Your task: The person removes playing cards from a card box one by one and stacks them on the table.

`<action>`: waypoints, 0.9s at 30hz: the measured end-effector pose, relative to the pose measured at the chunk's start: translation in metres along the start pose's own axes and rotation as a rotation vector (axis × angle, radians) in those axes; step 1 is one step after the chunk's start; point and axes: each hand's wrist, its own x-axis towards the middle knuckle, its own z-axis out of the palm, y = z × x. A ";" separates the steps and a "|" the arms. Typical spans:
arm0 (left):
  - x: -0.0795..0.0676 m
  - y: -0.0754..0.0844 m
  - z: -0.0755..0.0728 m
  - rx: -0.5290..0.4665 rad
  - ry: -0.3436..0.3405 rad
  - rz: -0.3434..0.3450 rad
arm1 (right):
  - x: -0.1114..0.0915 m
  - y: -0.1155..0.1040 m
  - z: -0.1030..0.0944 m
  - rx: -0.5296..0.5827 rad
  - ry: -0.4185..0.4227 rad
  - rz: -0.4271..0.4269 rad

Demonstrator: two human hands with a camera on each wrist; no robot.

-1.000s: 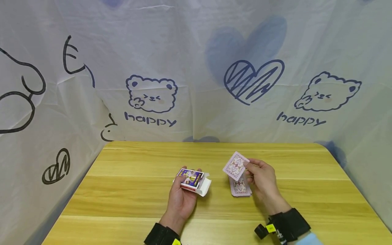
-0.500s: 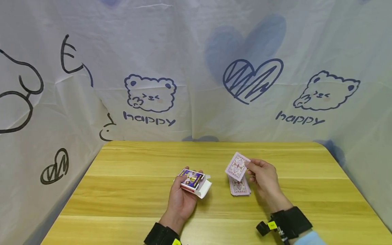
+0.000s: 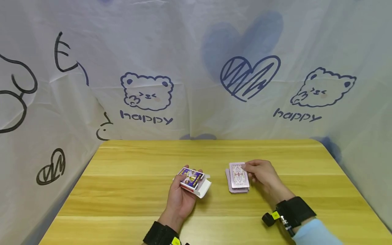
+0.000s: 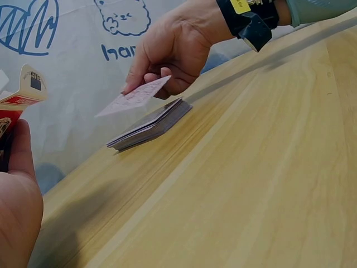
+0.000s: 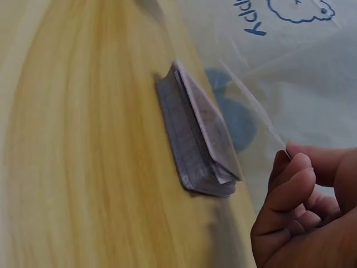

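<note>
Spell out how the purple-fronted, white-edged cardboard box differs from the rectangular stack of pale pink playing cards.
Colour: the purple-fronted cardboard box looks darker; the pale pink card stack looks lighter.
Support: the box is held up in the left grip; the stack lies on the yellow wooden table.
Form: the box has a white end flap sticking out; the stack has none.
Both are rectangular.

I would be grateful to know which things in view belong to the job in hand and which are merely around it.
In the job:
card box, held in the left hand
card, pinched in the right hand
card stack, below that card

Just around:
table, under the card stack
printed cloth, behind the table
black wrist straps
</note>
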 end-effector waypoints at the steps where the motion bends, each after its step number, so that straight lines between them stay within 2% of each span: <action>1: 0.000 0.000 0.000 0.004 -0.003 0.000 | 0.001 0.000 0.000 -0.025 -0.005 0.001; 5: 0.000 0.000 0.001 0.004 -0.013 0.003 | 0.005 0.000 0.002 -0.095 -0.013 0.006; 17: -0.001 -0.001 0.002 0.026 -0.020 0.006 | 0.009 0.003 0.010 -0.200 0.014 -0.003; 21: -0.001 -0.001 0.002 0.025 -0.025 0.001 | 0.009 0.005 0.012 -0.299 0.043 -0.028; 27: -0.001 -0.001 0.001 0.022 -0.019 -0.006 | 0.008 0.003 0.014 -0.486 0.087 -0.124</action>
